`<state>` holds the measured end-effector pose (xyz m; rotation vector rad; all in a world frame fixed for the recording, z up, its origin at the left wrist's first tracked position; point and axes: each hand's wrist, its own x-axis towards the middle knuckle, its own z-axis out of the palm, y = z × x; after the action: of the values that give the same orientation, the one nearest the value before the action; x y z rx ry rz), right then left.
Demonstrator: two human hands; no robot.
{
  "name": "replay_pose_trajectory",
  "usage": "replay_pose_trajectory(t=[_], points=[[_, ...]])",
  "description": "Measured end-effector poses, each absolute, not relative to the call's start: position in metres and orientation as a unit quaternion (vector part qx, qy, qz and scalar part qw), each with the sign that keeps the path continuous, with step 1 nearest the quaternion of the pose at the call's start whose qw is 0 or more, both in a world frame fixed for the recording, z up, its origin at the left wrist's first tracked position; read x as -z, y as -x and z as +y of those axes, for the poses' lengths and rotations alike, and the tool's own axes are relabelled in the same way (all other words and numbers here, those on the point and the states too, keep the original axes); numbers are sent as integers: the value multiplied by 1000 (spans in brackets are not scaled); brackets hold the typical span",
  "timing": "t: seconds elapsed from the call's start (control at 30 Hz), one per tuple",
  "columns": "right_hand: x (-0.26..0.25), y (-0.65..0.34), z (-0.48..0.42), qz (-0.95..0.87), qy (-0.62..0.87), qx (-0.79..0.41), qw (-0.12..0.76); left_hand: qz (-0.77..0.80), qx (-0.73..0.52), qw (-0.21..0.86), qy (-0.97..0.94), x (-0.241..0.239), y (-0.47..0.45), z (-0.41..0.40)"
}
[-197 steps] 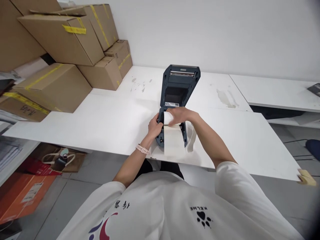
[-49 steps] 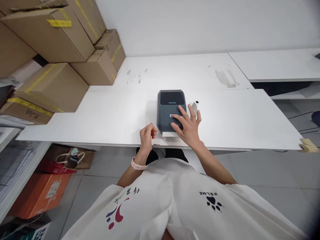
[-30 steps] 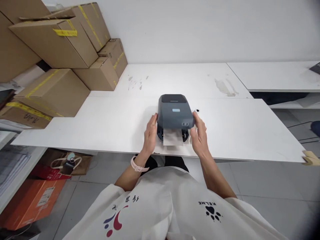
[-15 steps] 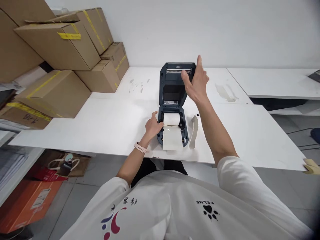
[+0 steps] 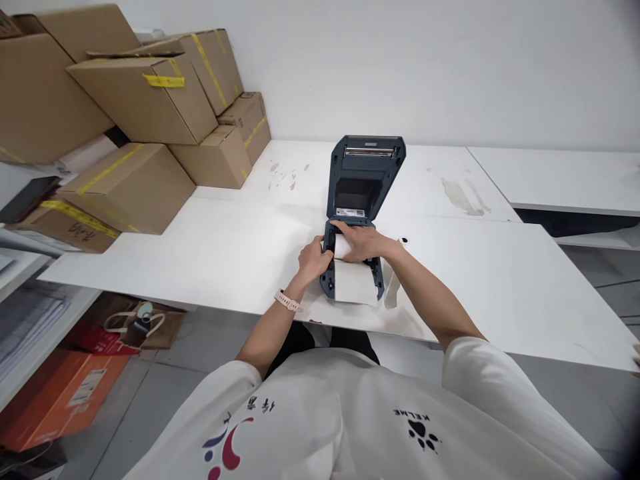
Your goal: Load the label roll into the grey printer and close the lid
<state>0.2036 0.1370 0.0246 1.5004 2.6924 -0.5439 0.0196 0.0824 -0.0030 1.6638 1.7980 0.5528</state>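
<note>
A dark blue label printer point(image 5: 367, 175) stands near the front of the white table point(image 5: 225, 247), its lid raised upright. Inside lies a white paper roll point(image 5: 341, 248), and its paper point(image 5: 354, 287) runs out over the printer's front. My right hand point(image 5: 361, 241) lies over the roll with fingers curled around it. My left hand point(image 5: 315, 260) grips the printer's left side, a pink watch on that wrist. A loose paper strip point(image 5: 392, 292) lies on the table just right of the printer.
Several cardboard boxes point(image 5: 150, 107) with yellow tape are stacked at the table's left and back left. A second white table point(image 5: 560, 180) stands to the right. Under the table on the left are an orange box point(image 5: 60, 393) and a bag point(image 5: 135, 320).
The printer lid, shut a second ago, now stands raised. My right hand came down from the lid onto the paper roll. My left hand stays at the printer's left side.
</note>
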Motion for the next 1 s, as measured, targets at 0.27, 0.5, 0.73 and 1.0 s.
replay_pose_trajectory(t=[0.27, 0.5, 0.73, 1.0], points=[[-85, -293, 118, 829, -382, 324, -249, 666, -229, 328, -629, 5, -17, 81], [-71, -368, 161, 695, -526, 303, -386, 662, -257, 340, -616, 9, -17, 82], [1, -355, 221, 670, -543, 348, -366, 660, -279, 349, -604, 11, -17, 82], [23, -366, 195, 607, -570, 387, -395, 651, -300, 359, -598, 13, -16, 82]])
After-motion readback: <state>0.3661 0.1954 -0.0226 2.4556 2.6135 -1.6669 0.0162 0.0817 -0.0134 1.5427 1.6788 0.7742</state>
